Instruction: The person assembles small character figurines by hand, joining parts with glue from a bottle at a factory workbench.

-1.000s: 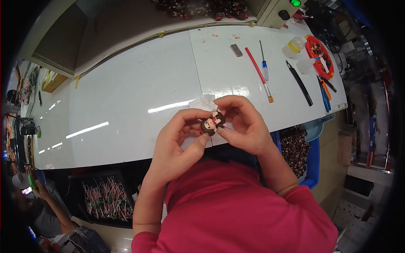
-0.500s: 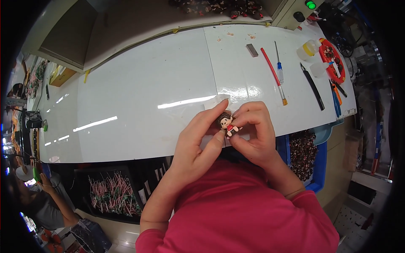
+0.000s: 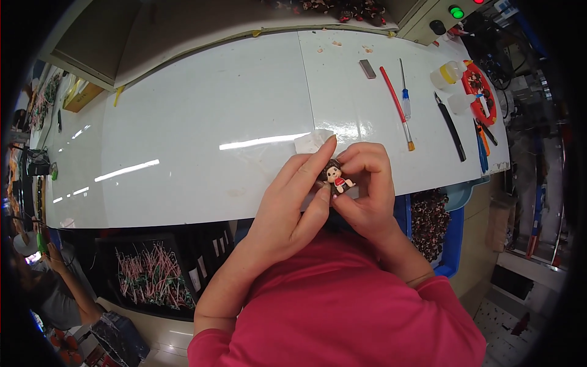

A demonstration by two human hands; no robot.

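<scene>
Checking, we find the figurine point(image 3: 337, 179) pinched between left fingers point(image 3: 316, 164), nine o'clock, and right fingers point(image 3: 368, 163), three o'clock, both closely curled.

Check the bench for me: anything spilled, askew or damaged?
Small pale scraps lie scattered on the white table near its far edge, beyond the grey block; loose like that, they look stray. No damage shows on the figurine, though the left hand and right hand partly cover it.

No readable text is showing; a yellow rectangular cardboard box point(image 3: 81, 95) is bearing dark marks (too small to read).
</scene>
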